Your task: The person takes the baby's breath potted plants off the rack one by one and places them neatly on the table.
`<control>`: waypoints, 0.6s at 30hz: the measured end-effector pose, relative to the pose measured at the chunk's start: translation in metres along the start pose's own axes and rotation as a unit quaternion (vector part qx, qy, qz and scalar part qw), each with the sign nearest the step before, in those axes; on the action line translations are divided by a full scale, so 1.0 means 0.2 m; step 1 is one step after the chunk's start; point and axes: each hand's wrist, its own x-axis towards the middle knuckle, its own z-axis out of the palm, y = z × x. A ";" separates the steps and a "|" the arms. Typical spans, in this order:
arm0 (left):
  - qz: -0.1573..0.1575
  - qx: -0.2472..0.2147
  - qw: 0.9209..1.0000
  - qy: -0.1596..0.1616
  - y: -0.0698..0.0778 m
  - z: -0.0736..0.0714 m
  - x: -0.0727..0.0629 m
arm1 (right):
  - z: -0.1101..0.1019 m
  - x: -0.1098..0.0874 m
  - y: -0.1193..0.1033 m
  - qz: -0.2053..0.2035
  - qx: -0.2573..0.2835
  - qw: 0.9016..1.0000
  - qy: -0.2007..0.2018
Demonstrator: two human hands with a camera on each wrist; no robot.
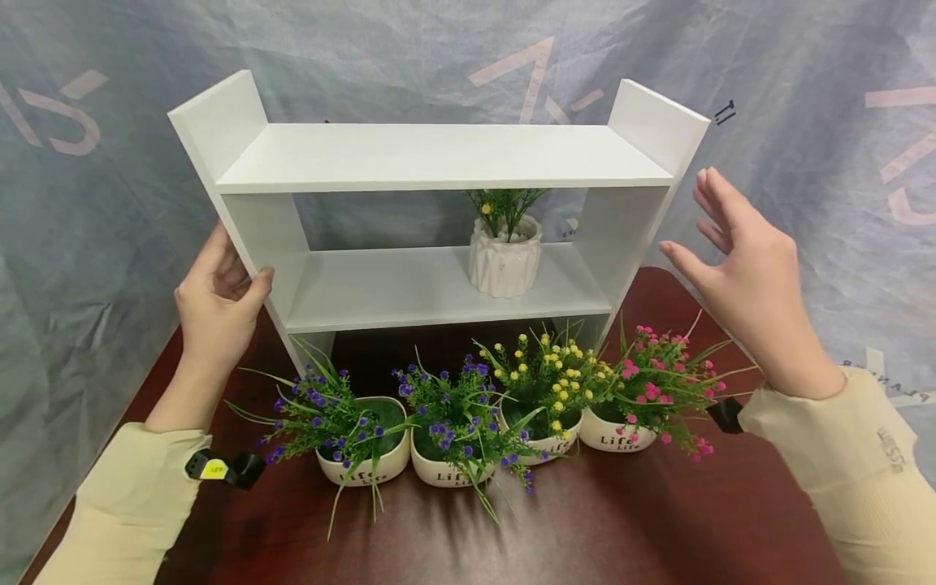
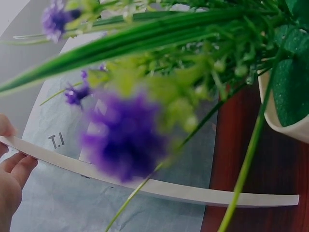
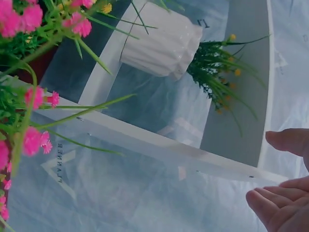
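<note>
A white two-tier shelf point(image 1: 439, 154) stands on the table behind a row of potted flowers. My left hand point(image 1: 215, 301) grips its left side panel, thumb on the front edge and fingers around the outer face; in the left wrist view the fingers point(image 2: 21, 169) pinch that panel's edge. Off the right panel, my right hand point(image 1: 760, 284) is held up with straight fingers and thumb apart, holding nothing. On the middle board sits a white ribbed pot point(image 1: 506, 258) with a yellow-flowered plant, its top hidden by the upper board in the head view.
In front of the shelf stand two purple-flowered pots point(image 1: 366, 443), a yellow-flowered pot point(image 1: 544, 431) and a pink-flowered pot point(image 1: 617, 431), their leaves overlapping the shelf's lower part. Beneath is a dark red table point(image 1: 585, 520); a grey printed cloth point(image 1: 409, 57) hangs behind.
</note>
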 end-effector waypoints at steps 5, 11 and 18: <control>-0.007 -0.002 1.000 0.001 0.00 0.00 0.00 | 0.02 0.05 0.02 0.040 0.047 0.997 -0.043; -0.014 0.003 1.000 0.001 0.00 0.00 0.00 | 0.07 0.11 0.05 0.045 0.116 0.990 -0.072; -0.008 0.009 1.000 0.002 -0.01 -0.01 0.00 | 0.14 0.15 0.06 0.013 0.129 0.989 -0.069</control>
